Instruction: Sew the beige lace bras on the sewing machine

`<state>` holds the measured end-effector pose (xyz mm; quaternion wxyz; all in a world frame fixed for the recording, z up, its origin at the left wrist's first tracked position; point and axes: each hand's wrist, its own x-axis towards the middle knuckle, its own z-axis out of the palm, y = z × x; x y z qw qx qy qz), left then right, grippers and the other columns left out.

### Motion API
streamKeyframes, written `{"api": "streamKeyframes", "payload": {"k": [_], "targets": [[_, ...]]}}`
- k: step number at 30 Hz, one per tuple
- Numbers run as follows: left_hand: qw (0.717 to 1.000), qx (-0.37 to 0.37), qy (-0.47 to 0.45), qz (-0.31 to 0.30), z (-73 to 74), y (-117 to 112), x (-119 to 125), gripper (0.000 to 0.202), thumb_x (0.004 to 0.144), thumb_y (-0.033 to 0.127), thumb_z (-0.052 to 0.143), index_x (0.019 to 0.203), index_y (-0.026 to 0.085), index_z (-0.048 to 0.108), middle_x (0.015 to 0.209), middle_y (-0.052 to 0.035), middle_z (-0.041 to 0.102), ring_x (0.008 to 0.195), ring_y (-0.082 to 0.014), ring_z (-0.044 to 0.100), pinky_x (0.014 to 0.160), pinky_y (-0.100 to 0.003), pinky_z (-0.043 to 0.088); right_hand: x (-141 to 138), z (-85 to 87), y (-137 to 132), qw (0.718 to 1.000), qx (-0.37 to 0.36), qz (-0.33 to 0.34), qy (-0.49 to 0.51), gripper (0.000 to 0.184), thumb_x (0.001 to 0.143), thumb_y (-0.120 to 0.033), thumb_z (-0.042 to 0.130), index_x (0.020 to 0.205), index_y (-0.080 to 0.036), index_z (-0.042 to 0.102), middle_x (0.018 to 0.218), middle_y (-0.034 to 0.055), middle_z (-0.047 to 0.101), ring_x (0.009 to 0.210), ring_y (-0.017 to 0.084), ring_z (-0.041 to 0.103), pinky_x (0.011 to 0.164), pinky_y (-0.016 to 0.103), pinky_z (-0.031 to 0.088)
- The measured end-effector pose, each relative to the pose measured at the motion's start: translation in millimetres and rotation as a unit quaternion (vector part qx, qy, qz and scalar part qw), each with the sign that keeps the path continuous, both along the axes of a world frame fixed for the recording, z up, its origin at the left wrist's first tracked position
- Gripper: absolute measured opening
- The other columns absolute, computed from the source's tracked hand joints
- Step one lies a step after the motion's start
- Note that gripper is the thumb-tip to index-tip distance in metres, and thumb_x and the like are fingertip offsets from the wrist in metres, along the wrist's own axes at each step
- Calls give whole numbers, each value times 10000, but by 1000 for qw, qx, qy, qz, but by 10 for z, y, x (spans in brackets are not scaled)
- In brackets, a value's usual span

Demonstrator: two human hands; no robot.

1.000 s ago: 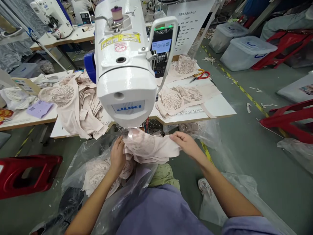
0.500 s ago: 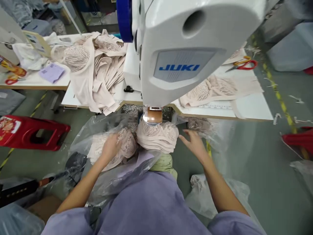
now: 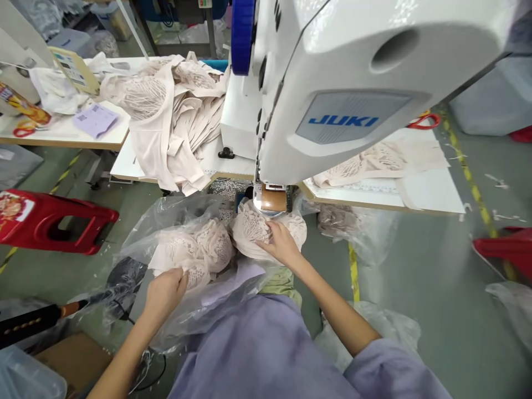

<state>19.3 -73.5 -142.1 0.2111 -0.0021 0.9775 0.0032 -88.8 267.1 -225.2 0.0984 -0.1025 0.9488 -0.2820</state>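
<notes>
A purple shirt [image 3: 266, 349] fills the bottom of the view, with the person's forearms reaching out on either side. Just beyond it lie a green cloth [image 3: 281, 282] and, to its left, a clear plastic bag [image 3: 178, 324] with a lilac sheet [image 3: 233, 281] on it.

The left hand [image 3: 166, 291] is at the near edge of the left lace bras [image 3: 195, 249], which lie within the bag. Its thumb and forefinger come close together at the lace; I cannot tell whether they pinch it. The right hand [image 3: 286, 246] reaches over the right lace bras [image 3: 249, 230], thumb and forefinger parted, their tips touching the lace on top. These bras sit just beside the left ones, directly below the lower end of a white sewing machine [image 3: 349, 116], by its brown guard [image 3: 273, 197].

Farther off, the white worktop [image 3: 436, 194] carries a flat beige bra [image 3: 374, 160] on the right, with red-handled scissors [image 3: 426, 120] behind it, partly hidden by the machine. A heap of beige bras [image 3: 153, 127] lies left of the machine, some parts hanging over the worktop's front edge. A red stool [image 3: 93, 221] stands on the floor at left. Beyond the heap, a second worktop [image 3: 66, 134] holds a purple slip [image 3: 95, 119] and a cream panel [image 3: 75, 69].
</notes>
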Motion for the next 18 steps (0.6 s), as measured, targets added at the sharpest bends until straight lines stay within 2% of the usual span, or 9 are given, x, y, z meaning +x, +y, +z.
{"api": "streamKeyframes", "payload": {"k": [2, 4, 6, 8, 10, 12, 15, 16, 18], "targets": [[995, 85, 42, -34, 309, 136, 7, 453, 1016, 418, 319, 676, 188, 511, 692, -55, 593, 677, -209, 570, 623, -314, 295, 67, 287, -160, 995, -83, 62, 15, 975, 769, -677, 713, 1498, -120, 383, 1530, 231, 363, 1414, 406, 327, 1154, 529, 309], [973, 208, 86, -46, 589, 316, -66, 456, 1018, 418, 326, 636, 190, 426, 627, -19, 507, 622, -171, 503, 620, -302, 293, 118, 609, -370, 961, -170, 220, -6, 980, 715, -722, 736, 1453, -143, 452, 1468, 204, 451, 1356, 387, 396, 1130, 506, 337], [938, 329, 101, -26, 780, 486, -227, 465, 1022, 419, 344, 615, 195, 333, 573, 18, 396, 561, -136, 415, 592, -287, 276, 161, 910, -525, 909, -201, 357, -74, 710, 761, -712, 704, 1204, -161, 637, 1168, 122, 642, 1061, 280, 590, 938, 372, 473], [898, 428, 105, 17, 855, 602, -446, 447, 1014, 434, 393, 637, 196, 356, 605, 25, 392, 588, -131, 409, 604, -273, 298, 194, 1158, -556, 876, -224, 409, -121, 502, 873, -670, 613, 893, -172, 678, 845, 24, 638, 742, 162, 578, 694, 256, 451], [855, 509, 74, 68, 815, 672, -668, 348, 980, 459, 491, 757, 191, 502, 767, -7, 521, 755, -155, 504, 701, -263, 367, 216, 1366, -463, 864, -273, 407, -116, 500, 967, -610, 514, 757, -172, 630, 707, -16, 565, 624, 113, 512, 611, 226, 384], [792, 596, -51, 119, 686, 741, -843, 303, 908, 488, 622, 888, 188, 589, 922, -42, 586, 898, -185, 546, 781, -273, 403, 233, 1559, -297, 852, -336, 393, -83, 506, 1003, -578, 464, 728, -174, 596, 675, -21, 536, 616, 106, 498, 631, 221, 381], [682, 670, -239, 168, 456, 899, -987, 462, 787, 595, 725, 748, 161, 570, 730, -12, 535, 688, -144, 509, 662, -261, 384, 271, 1823, -30, 840, -388, 374, -59, 530, 1016, -588, 415, 722, -176, 572, 688, -5, 547, 653, 120, 512, 689, 227, 407], [662, 681, -260, 175, 405, 962, -1012, 502, 757, 625, 737, 724, 159, 554, 681, 6, 502, 628, -122, 470, 629, -254, 363, 288, 1891, 53, 844, -390, 364, -58, 545, 1013, -601, 404, 719, -174, 572, 697, 1, 550, 666, 125, 514, 699, 229, 410], [653, 687, -270, 169, 373, 1078, -1047, 524, 720, 638, 765, 767, 153, 570, 689, 14, 502, 608, -104, 442, 615, -244, 345, 319, 1980, 212, 859, -378, 337, -76, 567, 1002, -624, 408, 717, -167, 583, 714, 8, 545, 684, 128, 516, 709, 231, 412]]}}
